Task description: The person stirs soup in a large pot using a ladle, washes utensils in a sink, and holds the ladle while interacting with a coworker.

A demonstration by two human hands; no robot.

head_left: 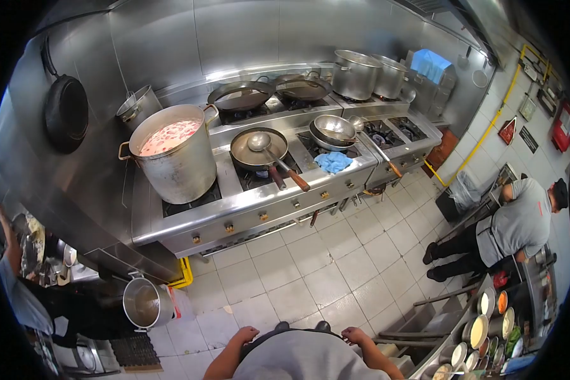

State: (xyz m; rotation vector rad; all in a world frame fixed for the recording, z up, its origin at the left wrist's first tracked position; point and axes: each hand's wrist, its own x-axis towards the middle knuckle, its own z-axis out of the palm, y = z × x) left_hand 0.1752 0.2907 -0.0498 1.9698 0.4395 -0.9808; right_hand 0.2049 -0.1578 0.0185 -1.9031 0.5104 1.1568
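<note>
My left hand [247,334] hangs low beside my body, its fingers curled with nothing visible in them. On the other side my right hand [354,335] is also down, fingers loosely curled, holding nothing that I can see. Both are apart from the stove [266,223] in front of me. On it stands a tall pot [178,174] full of pinkish liquid with red pieces. Right of the pot, a frying pan [240,155] has a ladle [258,142] resting in it. A metal bowl [337,128] sits in another pan, with a blue cloth [333,162] beside it.
Two dark pans [242,96] and large pots [356,76] occupy the back burners. A pot [147,303] stands low at left, near a person [41,304]. At right, another person [512,218] bends over a counter with several food containers [478,329]. Tiled floor [297,269] lies between.
</note>
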